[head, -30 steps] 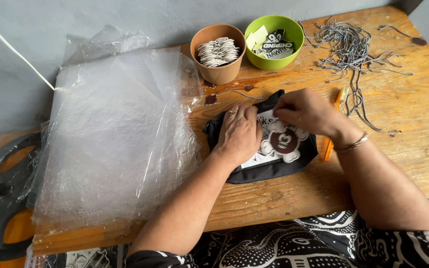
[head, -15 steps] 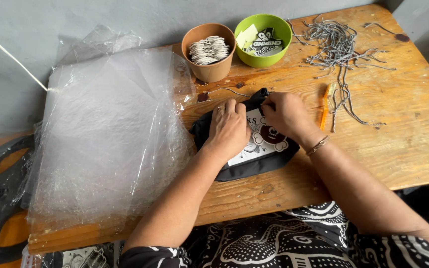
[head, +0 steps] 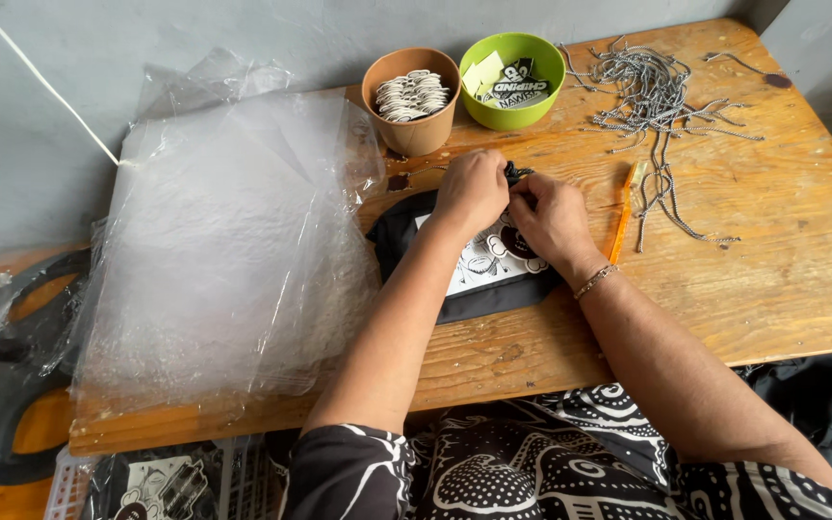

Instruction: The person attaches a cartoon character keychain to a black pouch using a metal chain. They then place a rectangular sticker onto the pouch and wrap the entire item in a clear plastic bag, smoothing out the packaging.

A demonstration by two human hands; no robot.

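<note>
A folded black garment (head: 479, 274) with a white printed design lies on the wooden table (head: 772, 279). My left hand (head: 472, 191) and my right hand (head: 553, 220) meet over its far edge, fingers pinched together on the black fabric there. What sits between the fingertips is hidden. A bracelet circles my right wrist.
A stack of clear plastic bags (head: 223, 241) covers the table's left side. A brown cup of tags (head: 414, 101) and a green bowl of labels (head: 512, 79) stand at the back. Grey strings (head: 657, 91) lie at the back right, an orange tool (head: 621, 223) beside my right hand.
Both hands have moved from resting flat on the garment up to its far edge and closed together there. The camera view has shifted slightly.
</note>
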